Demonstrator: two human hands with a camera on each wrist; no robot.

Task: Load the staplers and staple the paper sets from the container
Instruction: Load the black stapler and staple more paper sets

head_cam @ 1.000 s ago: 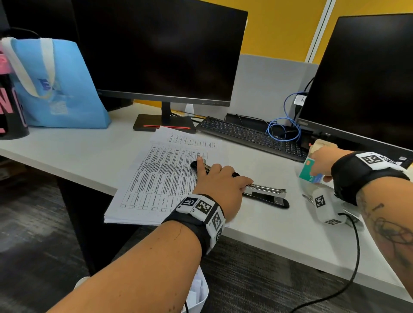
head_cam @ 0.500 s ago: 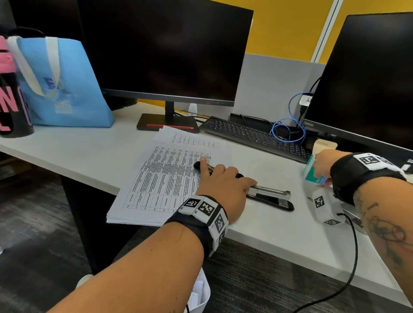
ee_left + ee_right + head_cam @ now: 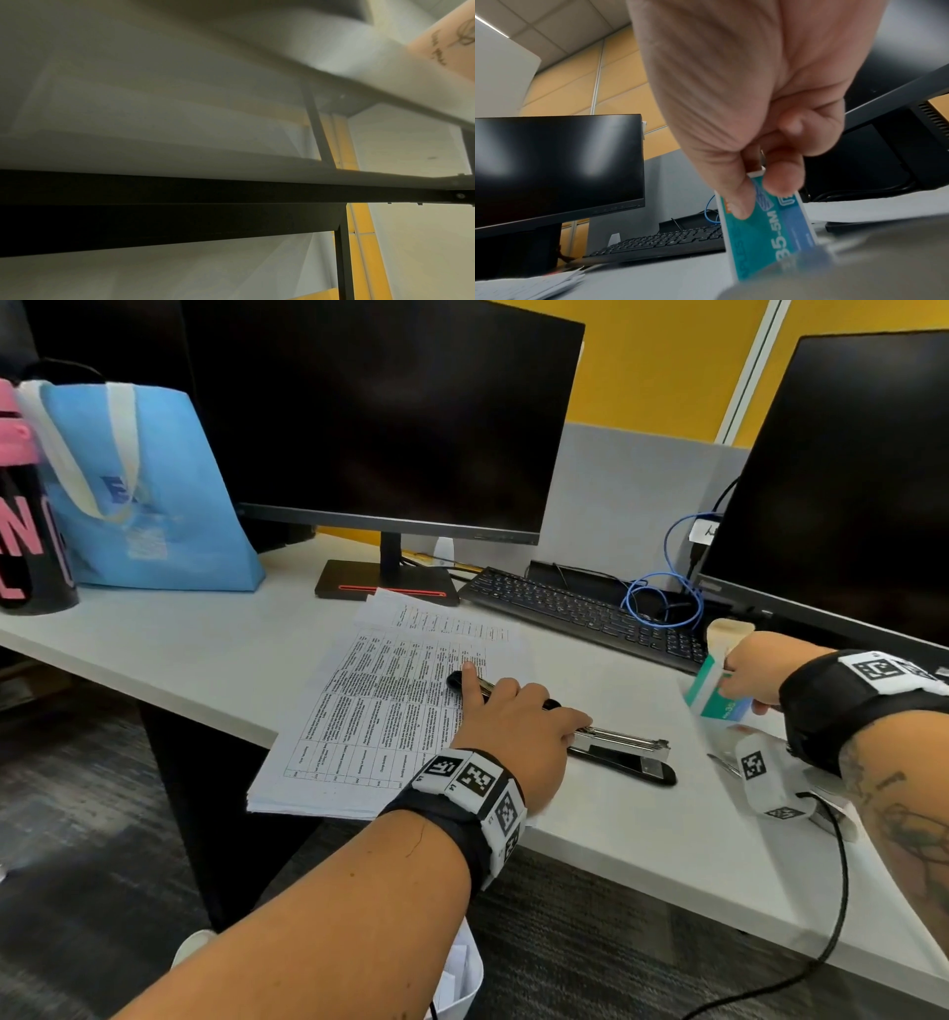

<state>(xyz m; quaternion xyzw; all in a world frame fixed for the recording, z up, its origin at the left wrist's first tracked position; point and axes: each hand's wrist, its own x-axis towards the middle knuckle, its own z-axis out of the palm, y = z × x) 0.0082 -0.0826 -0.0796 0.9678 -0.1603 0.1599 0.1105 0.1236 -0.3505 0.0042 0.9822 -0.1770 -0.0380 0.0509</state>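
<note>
A black stapler (image 3: 624, 752) lies flipped open on the white desk (image 3: 616, 834), its metal magazine bare. My left hand (image 3: 513, 711) holds its middle, with the index finger stretched along the black top arm over a stack of printed paper sets (image 3: 380, 711). Off to the right, my right hand (image 3: 747, 677) pinches a teal staple box (image 3: 711, 693) between thumb and fingers just above the desk. The right wrist view gives a close look at the staple box (image 3: 770, 229) and the right hand (image 3: 762, 188). The left wrist view is blurred and has no hand in it.
Two dark monitors (image 3: 380, 413) (image 3: 842, 485), a black keyboard (image 3: 580, 608) and a blue cable (image 3: 662, 603) fill the back of the desk. A blue bag (image 3: 144, 495) and a black bottle (image 3: 25, 531) stand far left. A white bin (image 3: 457, 978) with papers sits below the desk edge.
Only the head view has shifted slightly. Both hands keep their holds in about the same places.
</note>
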